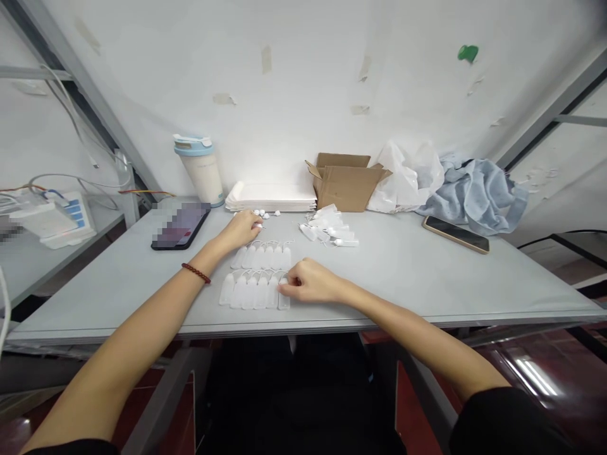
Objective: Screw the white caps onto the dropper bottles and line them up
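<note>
Two rows of small translucent white plastic squeeze bottles (pixel 258 275) lay flat at centre of pale grey desk (pixel 403 272), front row near the edge. Right hand (pixel 308 281) curled, fingertips pinching rightmost bottle of front row (pixel 283 297). Left hand (pixel 243 229) loosely closed at rear row's left end, touching small white caps (pixel 265 213); grip on a cap not discernible. Loose pile of similar bottles (pixel 329 229) just beside open brown cardboard box (pixel 344 182). Risk, est.: sideways nudge from right hand could knock adjacent bottles out of line; caps could roll off toward stack of white trays (pixel 272 197).
</note>
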